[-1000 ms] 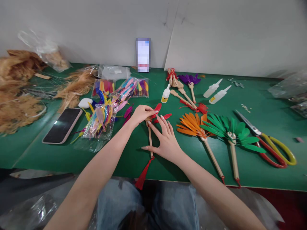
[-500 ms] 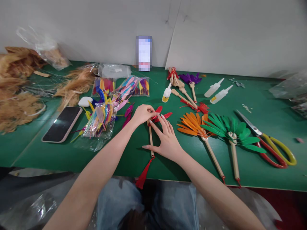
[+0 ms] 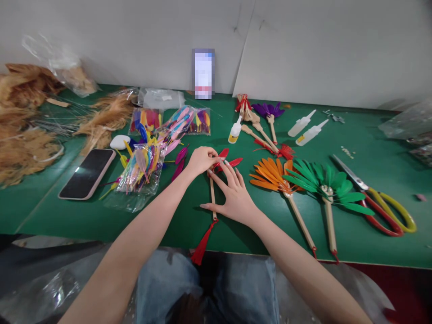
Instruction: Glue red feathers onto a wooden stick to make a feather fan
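Note:
A wooden fan handle [image 3: 212, 194] lies on the green table, with a red tassel [image 3: 203, 245] at its lower end hanging over the edge. Red feathers [image 3: 232, 163] fan out from its head, which my fingers mostly cover. My left hand [image 3: 202, 161] is closed in a pinch on a red feather at the head. Fingers spread, my right hand [image 3: 232, 193] rests its fingertips beside that pinch, its thumb stretched across the handle. On the right lie an orange feather fan [image 3: 275, 177] and a green feather fan [image 3: 327, 184].
Large scissors [image 3: 374, 198] lie at right. A glue bottle [image 3: 234, 131] stands behind my hands; two more bottles [image 3: 305, 128] lie farther right. Bagged feathers [image 3: 143, 168], a phone [image 3: 87, 174] and brown fibre [image 3: 27, 144] occupy the left. A lit phone [image 3: 203, 74] leans against the wall.
Almost nothing differs. Both hands stay at the head of the red fan, with only a very slight shift of the fingertips.

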`<state>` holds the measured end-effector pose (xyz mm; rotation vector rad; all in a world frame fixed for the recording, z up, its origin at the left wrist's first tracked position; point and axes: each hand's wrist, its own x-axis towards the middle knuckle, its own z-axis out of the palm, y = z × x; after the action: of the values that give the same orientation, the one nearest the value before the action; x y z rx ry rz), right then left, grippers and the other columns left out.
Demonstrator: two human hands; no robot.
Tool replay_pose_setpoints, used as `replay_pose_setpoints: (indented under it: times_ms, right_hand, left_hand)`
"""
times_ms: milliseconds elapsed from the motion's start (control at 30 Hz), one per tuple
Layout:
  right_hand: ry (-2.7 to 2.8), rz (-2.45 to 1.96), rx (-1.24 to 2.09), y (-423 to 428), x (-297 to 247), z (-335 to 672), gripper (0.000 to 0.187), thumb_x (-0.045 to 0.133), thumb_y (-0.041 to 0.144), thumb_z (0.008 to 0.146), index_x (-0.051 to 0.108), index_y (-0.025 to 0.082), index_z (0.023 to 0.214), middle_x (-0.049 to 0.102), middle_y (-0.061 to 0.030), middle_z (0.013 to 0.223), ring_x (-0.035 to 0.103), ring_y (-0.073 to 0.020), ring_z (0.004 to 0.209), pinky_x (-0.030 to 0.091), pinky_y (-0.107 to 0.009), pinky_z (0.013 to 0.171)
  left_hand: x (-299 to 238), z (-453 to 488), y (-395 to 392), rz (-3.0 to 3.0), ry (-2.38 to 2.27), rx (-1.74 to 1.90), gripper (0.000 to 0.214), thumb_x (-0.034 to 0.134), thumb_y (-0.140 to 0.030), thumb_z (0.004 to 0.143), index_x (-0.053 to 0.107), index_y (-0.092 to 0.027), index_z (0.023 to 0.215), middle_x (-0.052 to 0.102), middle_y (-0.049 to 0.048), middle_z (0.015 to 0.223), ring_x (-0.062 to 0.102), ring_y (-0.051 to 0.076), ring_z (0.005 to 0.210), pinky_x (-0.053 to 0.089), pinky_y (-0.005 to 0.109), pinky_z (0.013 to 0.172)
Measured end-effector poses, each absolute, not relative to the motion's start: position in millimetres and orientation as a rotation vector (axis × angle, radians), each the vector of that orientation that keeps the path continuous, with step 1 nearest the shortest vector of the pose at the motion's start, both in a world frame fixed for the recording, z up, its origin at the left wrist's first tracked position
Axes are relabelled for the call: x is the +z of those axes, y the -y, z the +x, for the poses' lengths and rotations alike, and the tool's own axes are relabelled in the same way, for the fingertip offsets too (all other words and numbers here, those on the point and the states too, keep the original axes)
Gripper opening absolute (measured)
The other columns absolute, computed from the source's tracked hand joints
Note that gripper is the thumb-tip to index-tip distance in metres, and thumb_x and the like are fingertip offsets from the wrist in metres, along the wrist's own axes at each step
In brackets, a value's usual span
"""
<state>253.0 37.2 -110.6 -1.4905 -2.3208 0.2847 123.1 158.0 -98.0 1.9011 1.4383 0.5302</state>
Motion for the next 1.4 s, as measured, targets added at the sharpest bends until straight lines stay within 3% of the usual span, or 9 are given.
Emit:
replay_pose_setpoints:
  times_ms: [267, 500, 800, 933, 1033, 1133, 1200, 1300, 1400]
  right_hand:
    - [2.319, -1.489, 0.278, -37, -111, 253, 0.089, 0.051, 0.072, 0.073, 0.032, 0.021, 0.143, 0.011, -0.0117, 0.155, 0.008, -0.0293, 0.142, 0.013, -0.054, 0.112]
    - [2.321, -1.489, 0.282, -37, -110, 253, 0.086, 0.052, 0.071, 0.073, 0.035, 0.022, 0.141, 0.014, -0.0112, 0.154, 0.01, -0.0299, 0.142, 0.014, -0.054, 0.112]
    - [2.271, -1.424, 0.271, -36, -104, 254, 0.099, 0.057, 0.071, 0.069, 0.02, 0.021, 0.147, 0.016, -0.0107, 0.153, 0.01, -0.0295, 0.142, 0.014, -0.052, 0.113]
    - [1.937, -1.446, 0.245, -39, -94, 265, 0.073, 0.053, 0.06, 0.08, 0.035, 0.022, 0.14, 0.035, -0.0133, 0.142, 0.03, -0.0295, 0.134, 0.032, -0.049, 0.107]
    - [1.714, -1.484, 0.209, -37, -91, 270, 0.04, 0.049, 0.047, 0.088, 0.058, 0.021, 0.118, 0.06, -0.0117, 0.11, 0.054, -0.0247, 0.111, 0.045, -0.042, 0.095]
    - [1.928, -1.41, 0.282, -24, -94, 261, 0.032, 0.053, 0.046, 0.086, 0.067, 0.023, 0.103, 0.067, -0.0084, 0.094, 0.062, -0.0222, 0.095, 0.048, -0.04, 0.089]
    - [2.095, -1.337, 0.369, -9, -96, 249, 0.043, 0.057, 0.049, 0.083, 0.062, 0.021, 0.115, 0.065, -0.0108, 0.111, 0.058, -0.0236, 0.107, 0.046, -0.041, 0.094]
    - [2.294, -1.289, 0.43, 16, -98, 232, 0.067, 0.059, 0.056, 0.078, 0.05, 0.016, 0.132, 0.046, -0.0143, 0.139, 0.034, -0.0304, 0.134, 0.037, -0.05, 0.105]
    - [2.386, -1.321, 0.525, 34, -97, 225, 0.073, 0.057, 0.055, 0.08, 0.04, 0.015, 0.139, 0.033, -0.0145, 0.148, 0.022, -0.0311, 0.139, 0.032, -0.053, 0.108]
  left_hand:
    - [-102, 122, -158, 1.858, -1.448, 0.63, 0.026, 0.066, -0.043, 0.07, 0.064, -0.017, 0.067, 0.049, -0.004, 0.05, 0.045, 0.01, 0.049, 0.03, 0.024, 0.049]
    - [-109, 118, -162, 1.671, -1.407, 0.97, 0.03, 0.053, -0.042, 0.082, 0.066, -0.015, 0.08, 0.065, 0.0024, 0.075, 0.055, 0.012, 0.065, 0.04, 0.023, 0.061]
    - [-102, 105, -162, 1.706, -1.463, 1.064, 0.031, 0.046, -0.038, 0.087, 0.066, -0.016, 0.08, 0.058, 0.0002, 0.065, 0.049, 0.011, 0.059, 0.038, 0.023, 0.059]
    - [-105, 103, -159, 1.943, -1.481, 1.055, 0.025, 0.049, -0.034, 0.087, 0.067, -0.016, 0.086, 0.063, 0.0035, 0.078, 0.054, 0.014, 0.073, 0.041, 0.026, 0.072]
    - [-109, 104, -156, 2.164, -1.435, 0.981, 0.022, 0.049, -0.029, 0.087, 0.067, -0.018, 0.094, 0.064, 0.0054, 0.086, 0.055, 0.018, 0.084, 0.038, 0.032, 0.084]
    - [-113, 104, -157, 2.196, -1.399, 0.947, 0.024, 0.045, -0.027, 0.089, 0.065, -0.017, 0.098, 0.064, 0.0066, 0.091, 0.055, 0.018, 0.086, 0.038, 0.033, 0.085]
    - [-111, 102, -156, 2.11, -1.392, 0.924, 0.027, 0.042, -0.028, 0.09, 0.063, -0.016, 0.102, 0.063, 0.007, 0.091, 0.055, 0.016, 0.078, 0.041, 0.03, 0.079]
    - [-97, 94, -140, 1.956, -1.41, 0.928, 0.03, 0.043, -0.031, 0.089, 0.059, -0.015, 0.108, 0.06, 0.0063, 0.088, 0.054, 0.014, 0.07, 0.043, 0.028, 0.073]
    - [-77, 82, -92, 1.739, -1.405, 0.93, 0.033, 0.043, -0.039, 0.089, 0.054, -0.019, 0.112, 0.058, 0.002, 0.081, 0.053, 0.013, 0.064, 0.044, 0.025, 0.065]
